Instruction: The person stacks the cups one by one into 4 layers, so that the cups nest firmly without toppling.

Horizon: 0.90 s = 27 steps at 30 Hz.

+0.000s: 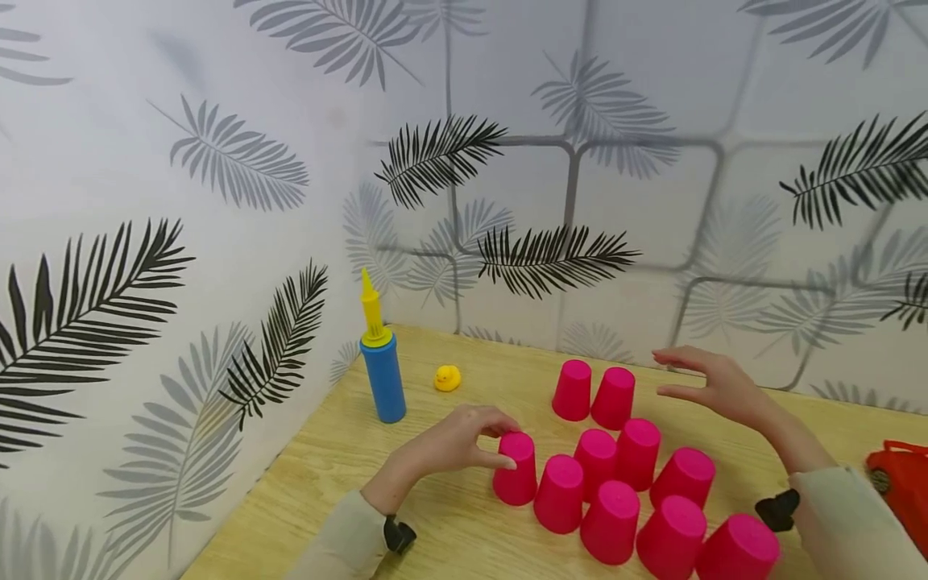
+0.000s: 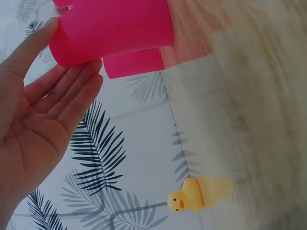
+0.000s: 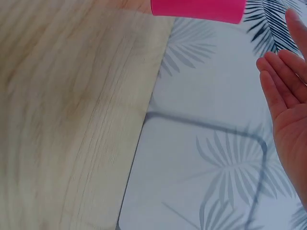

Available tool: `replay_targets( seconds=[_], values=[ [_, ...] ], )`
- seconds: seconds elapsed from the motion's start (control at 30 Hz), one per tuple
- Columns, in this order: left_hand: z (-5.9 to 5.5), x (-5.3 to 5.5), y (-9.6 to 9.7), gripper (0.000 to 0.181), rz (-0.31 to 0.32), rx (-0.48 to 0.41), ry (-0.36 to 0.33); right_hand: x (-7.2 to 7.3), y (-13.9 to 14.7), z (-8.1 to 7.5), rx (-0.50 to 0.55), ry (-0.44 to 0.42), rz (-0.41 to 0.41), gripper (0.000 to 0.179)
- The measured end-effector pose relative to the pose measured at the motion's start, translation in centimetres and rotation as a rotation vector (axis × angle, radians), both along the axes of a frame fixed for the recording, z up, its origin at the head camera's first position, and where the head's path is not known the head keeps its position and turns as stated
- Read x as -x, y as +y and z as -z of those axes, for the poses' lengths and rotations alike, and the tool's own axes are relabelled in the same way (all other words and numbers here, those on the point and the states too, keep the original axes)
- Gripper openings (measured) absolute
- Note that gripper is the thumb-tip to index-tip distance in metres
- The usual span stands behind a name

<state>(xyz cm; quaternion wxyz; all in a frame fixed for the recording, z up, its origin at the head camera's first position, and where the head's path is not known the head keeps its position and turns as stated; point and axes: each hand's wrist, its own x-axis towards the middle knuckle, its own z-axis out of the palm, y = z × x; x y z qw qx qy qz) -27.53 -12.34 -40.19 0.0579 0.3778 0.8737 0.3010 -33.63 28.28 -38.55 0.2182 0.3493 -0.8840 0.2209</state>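
Note:
Several upside-down pink cups stand on the wooden table in rows. My left hand (image 1: 460, 441) holds the pink cup (image 1: 516, 479) at the left end of the front row, thumb on the near side and fingers on the far side. That same pink cup (image 2: 115, 31) lies between thumb and fingers in the left wrist view. Above the table, right of the two back cups (image 1: 613, 399), my right hand (image 1: 725, 391) hovers with thumb and fingers spread apart, touching nothing. One pink cup (image 3: 199, 8) shows near the right hand (image 3: 292, 115) in the right wrist view.
A blue pump with a yellow nozzle (image 1: 386, 379) stands upright at the back left. Near it sits a small yellow rubber duck (image 1: 447, 378). Something red (image 1: 899, 483) lies at the right edge. Leaf-patterned walls border the wooden table (image 1: 304, 499).

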Motion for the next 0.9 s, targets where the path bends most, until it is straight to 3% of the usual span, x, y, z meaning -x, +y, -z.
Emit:
replay_targets(
  seconds=[0.23,0.5,0.63,0.9],
  values=[
    [-0.8,0.2,-0.1,0.046,-0.067,-0.036,0.031,-3.9,3.0,0.3,0.081,0.046,0.003,0.059],
    [-2.9,0.8,0.0,0.044,-0.086,-0.180,0.204,-8.2,5.1,0.5,0.100,0.098,-0.016,0.065],
    [-4.0,1.4,0.9,0.046,-0.089,-0.246,0.255,-10.3,5.4,0.5,0.072,0.098,-0.003,0.070],
    [-6.6,2.3,4.0,0.048,-0.033,-0.334,0.339,-14.2,5.2,1.2,0.019,0.078,-0.040,0.069]
  ],
)
